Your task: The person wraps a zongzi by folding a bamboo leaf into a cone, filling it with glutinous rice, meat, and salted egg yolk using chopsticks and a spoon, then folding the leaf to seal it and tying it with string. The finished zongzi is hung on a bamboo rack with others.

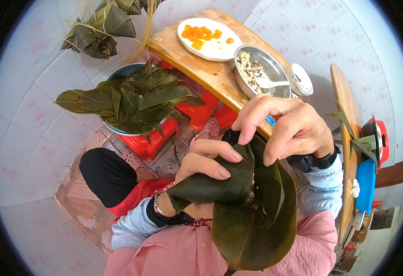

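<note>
In front of my chest I hold a zongzi wrap of broad dark green leaves [253, 220], partly folded over. My left hand [205, 162] grips its left side, two fingers lying across the folded leaf and the palm hidden beneath. My right hand [284, 124] reaches over from the right, its fingertips and thumb on either side of the fold at the top. A little pale filling shows in the gap between the folds; the rest is covered. One leaf's rounded end hangs down over my pink shirt [173, 255].
A basin [106, 129] heaped with wet leaves [132, 100] rests on a red plastic stool [149, 141]. On the wooden table [215, 74] are a plate of egg yolks [196, 32], a steel bowl of rice filling [253, 69] with a spoon, and a small white bowl [301, 81]. Tied zongzi [101, 31] hang upper left.
</note>
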Motion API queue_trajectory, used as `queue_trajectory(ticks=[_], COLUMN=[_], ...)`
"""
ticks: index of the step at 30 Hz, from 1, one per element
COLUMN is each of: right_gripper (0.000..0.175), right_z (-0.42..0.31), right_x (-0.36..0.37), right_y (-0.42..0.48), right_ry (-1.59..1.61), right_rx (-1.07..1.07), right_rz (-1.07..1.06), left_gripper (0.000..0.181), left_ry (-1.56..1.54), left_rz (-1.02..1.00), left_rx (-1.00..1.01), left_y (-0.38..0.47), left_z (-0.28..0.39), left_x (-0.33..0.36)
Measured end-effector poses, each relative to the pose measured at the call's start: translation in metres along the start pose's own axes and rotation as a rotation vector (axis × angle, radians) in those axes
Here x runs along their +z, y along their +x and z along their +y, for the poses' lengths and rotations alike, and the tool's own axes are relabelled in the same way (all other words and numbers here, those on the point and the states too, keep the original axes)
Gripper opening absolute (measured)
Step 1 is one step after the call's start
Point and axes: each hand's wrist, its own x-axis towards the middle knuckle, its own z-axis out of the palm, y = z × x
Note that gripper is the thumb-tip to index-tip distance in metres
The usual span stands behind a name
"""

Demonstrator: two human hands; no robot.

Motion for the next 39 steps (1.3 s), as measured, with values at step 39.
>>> queue_trajectory(ticks=[39], right_gripper=[0.046], right_z=[0.021], right_x=[0.076], right_y=[0.001], right_ry=[-0.426], right_rx=[0.082], right_rz=[0.453], left_gripper=[0.049], left_ry=[0.787], left_rz=[0.106], left_rx=[0.206], left_y=[0.004], left_z=[-0.007], left_x=[-0.03])
